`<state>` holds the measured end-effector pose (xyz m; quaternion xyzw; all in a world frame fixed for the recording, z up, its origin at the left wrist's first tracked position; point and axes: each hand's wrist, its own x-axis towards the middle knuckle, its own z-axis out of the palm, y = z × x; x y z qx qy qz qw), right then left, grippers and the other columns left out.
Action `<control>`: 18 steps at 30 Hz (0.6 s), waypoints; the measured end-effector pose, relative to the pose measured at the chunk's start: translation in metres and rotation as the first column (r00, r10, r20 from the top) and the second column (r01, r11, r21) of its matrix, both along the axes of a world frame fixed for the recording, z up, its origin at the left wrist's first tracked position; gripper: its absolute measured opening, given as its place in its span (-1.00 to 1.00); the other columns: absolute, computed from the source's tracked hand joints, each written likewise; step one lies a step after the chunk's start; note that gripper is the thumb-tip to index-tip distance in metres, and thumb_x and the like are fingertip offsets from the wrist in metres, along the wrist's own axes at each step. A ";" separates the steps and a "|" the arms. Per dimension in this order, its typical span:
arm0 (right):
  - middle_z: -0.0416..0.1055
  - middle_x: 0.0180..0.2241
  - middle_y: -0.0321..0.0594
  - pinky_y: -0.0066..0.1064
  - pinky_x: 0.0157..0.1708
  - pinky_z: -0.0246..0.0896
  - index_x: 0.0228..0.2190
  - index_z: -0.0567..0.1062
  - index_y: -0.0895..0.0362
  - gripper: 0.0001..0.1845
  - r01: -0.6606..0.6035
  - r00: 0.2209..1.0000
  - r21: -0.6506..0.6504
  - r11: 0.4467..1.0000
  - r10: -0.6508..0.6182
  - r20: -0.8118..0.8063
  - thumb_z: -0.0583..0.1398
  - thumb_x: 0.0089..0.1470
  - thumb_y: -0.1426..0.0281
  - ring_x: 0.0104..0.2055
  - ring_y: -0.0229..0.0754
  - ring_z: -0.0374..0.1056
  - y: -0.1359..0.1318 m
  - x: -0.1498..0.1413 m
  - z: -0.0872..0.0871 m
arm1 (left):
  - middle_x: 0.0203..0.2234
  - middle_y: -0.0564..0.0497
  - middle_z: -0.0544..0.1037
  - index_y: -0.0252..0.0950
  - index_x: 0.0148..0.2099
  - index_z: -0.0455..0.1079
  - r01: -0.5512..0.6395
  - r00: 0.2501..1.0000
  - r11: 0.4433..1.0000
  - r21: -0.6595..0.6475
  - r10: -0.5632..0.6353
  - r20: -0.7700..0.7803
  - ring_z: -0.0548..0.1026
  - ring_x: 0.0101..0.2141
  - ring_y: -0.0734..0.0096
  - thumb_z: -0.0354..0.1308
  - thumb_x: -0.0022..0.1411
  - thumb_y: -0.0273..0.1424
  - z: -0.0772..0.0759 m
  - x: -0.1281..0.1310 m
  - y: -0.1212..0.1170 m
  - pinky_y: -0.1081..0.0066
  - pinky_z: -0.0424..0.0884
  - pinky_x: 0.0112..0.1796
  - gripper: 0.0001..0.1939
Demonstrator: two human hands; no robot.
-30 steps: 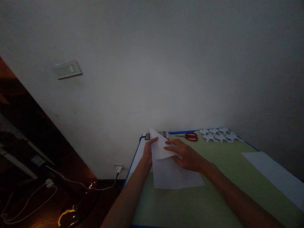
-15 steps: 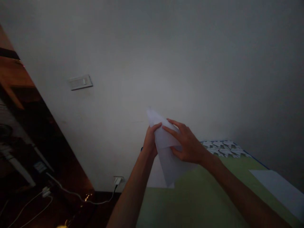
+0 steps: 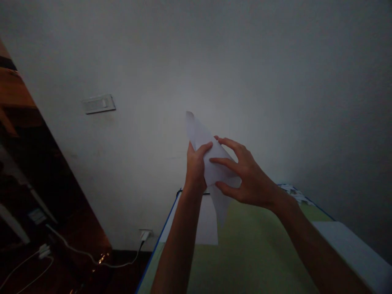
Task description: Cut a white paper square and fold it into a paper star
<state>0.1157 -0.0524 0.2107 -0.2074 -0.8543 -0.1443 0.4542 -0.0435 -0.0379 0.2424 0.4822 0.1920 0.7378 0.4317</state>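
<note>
A folded sheet of white paper (image 3: pixel 220 171) is held up above the table, its pointed end aimed upward and a loose corner hanging below. My left hand (image 3: pixel 196 165) grips its left side, thumb across the front and the other fingers hidden behind. At the right edge, my right hand (image 3: pixel 245 171) has its fingers spread on the paper; two fingertips rest on the front and another reaches the upper edge. Whether that upper fingertip goes behind the sheet is hard to see.
The green tabletop (image 3: pixel 251 245) has a blue edge. Flat white paper (image 3: pixel 210 224) lies on its left, another white sheet (image 3: pixel 349 241) on the right. Several folded paper pieces (image 3: pixel 295 194) sit at the far right. A plugged-in cord (image 3: pixel 145 236) and wall switch (image 3: pixel 98 104) are left.
Both hands and the folded paper have risen slightly. The right hand's fingers are spread wider, and the view has shifted a little, showing more of the table's left edge.
</note>
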 end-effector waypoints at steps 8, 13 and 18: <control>0.40 0.15 0.05 0.13 0.11 0.31 0.01 0.48 0.06 -0.45 0.078 0.995 -0.099 0.992 -0.072 0.064 0.45 0.00 0.22 0.18 0.25 0.30 -0.029 -0.018 -0.002 | -0.24 -0.06 0.63 -0.26 -0.10 0.40 -0.232 0.972 0.969 -0.085 0.234 0.016 0.58 -0.29 0.24 0.29 0.08 -0.41 -0.003 0.001 0.009 0.29 0.50 -0.20 -0.70; 0.47 0.06 0.09 0.08 0.01 0.34 0.11 0.39 0.16 -0.46 0.170 0.985 -0.125 0.978 -0.164 0.056 0.30 0.08 0.50 0.08 0.23 0.36 -0.026 -0.039 -0.015 | -0.27 0.00 0.58 -0.20 -0.12 0.31 -0.303 0.951 0.949 -0.089 0.307 0.036 0.54 -0.30 0.29 0.27 0.10 -0.41 -0.007 0.001 0.015 0.32 0.46 -0.22 -0.71; 0.61 -0.11 -0.01 -0.09 -0.12 0.33 -0.03 0.57 0.12 -0.68 0.234 0.972 -0.046 0.971 -0.234 0.002 0.19 0.24 0.62 -0.08 0.09 0.50 -0.013 -0.042 -0.014 | -0.26 0.05 0.54 -0.17 -0.13 0.27 -0.358 0.932 0.932 -0.061 0.361 0.040 0.54 -0.26 0.31 0.27 0.12 -0.41 -0.009 0.005 0.014 0.35 0.46 -0.20 -0.71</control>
